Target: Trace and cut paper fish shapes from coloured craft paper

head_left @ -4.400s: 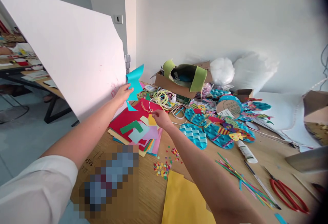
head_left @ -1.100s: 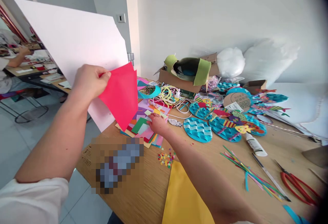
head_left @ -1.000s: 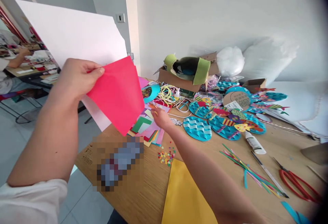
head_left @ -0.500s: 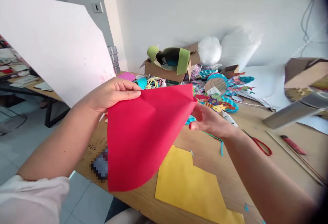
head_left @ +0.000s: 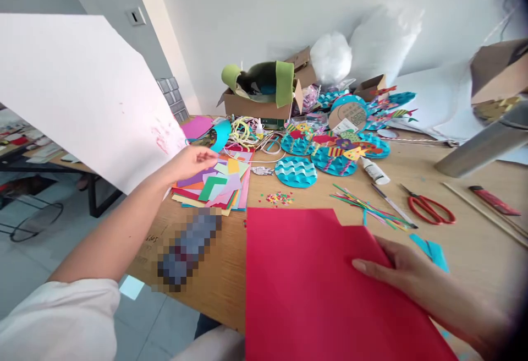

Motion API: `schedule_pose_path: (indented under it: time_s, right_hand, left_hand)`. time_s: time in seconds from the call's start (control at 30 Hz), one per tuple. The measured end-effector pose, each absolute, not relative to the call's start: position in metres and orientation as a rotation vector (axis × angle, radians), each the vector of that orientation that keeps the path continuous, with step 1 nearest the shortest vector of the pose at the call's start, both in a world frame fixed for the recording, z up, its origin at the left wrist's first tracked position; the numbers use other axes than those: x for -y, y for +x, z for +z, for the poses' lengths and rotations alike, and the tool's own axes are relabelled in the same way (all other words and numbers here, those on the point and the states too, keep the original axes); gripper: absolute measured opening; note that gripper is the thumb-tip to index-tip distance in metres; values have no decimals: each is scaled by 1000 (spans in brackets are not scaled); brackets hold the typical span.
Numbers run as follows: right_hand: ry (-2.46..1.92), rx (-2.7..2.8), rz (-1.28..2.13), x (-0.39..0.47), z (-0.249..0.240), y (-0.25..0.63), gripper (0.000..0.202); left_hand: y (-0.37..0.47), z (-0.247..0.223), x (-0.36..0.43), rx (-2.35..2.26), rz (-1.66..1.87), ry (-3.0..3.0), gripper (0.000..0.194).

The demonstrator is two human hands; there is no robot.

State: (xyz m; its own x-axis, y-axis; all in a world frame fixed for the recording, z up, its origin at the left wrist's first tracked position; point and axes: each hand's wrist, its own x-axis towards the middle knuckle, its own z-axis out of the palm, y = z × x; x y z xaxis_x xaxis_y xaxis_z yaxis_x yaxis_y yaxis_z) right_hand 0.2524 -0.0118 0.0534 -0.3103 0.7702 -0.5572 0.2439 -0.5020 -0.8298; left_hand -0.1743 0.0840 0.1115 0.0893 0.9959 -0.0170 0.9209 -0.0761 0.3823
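the red sheet (head_left: 303,284) is smooth, matte paper with straight edges and a stepped notch along its far side. it lies to the left of the right hand (head_left: 406,267), which grasps its right edge, thumb flat on the upper face and the other fingers mostly hidden behind. the left hand (head_left: 193,162) is well apart from it, at the far left part of the layered paper stack (head_left: 225,185), its fingers loosely curled; whether it grips or touches anything, i cannot tell. near it, a glossy turquoise strip (head_left: 221,134) bends in a curve. small bright confetti (head_left: 279,198) is scattered beyond the sheet on the wood-grained table (head_left: 231,262). farther back sits a blue oval (head_left: 296,171) with rippled, wavy bands. thin coloured strips (head_left: 367,207) fan out near red-handled scissors (head_left: 431,209), behind the right hand.
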Motion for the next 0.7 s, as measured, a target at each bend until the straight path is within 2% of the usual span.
schedule_pose_path:
  time_s: [0.07, 0.17, 0.27, 0.4, 0.57, 0.7]
  right_hand:
    - [-1665, 1313, 1786, 21, 29, 258, 50]
    - [-1803, 1412, 1578, 31, 0, 266, 49]
    - [-1919, 1549, 1293, 38, -18, 271, 50]
    - [-2033, 1745, 890, 45, -27, 273, 63]
    - [-2082, 1853, 838, 52, -27, 275, 69]
    - [-2058, 1827, 769, 56, -30, 275, 60]
  left_hand:
    - [-200, 83, -93, -2060, 167, 2087, 36]
    - [-226, 52, -98, -2207, -71, 2102, 40]
    - [-240, 38, -100, -2235, -253, 2134, 44]
    - [-247, 32, -107, -2225, -410, 2158, 43]
    - [-245, 28, -106, -2254, -496, 2185, 36]
    - [-239, 34, -98, -2361, -496, 2203, 36]
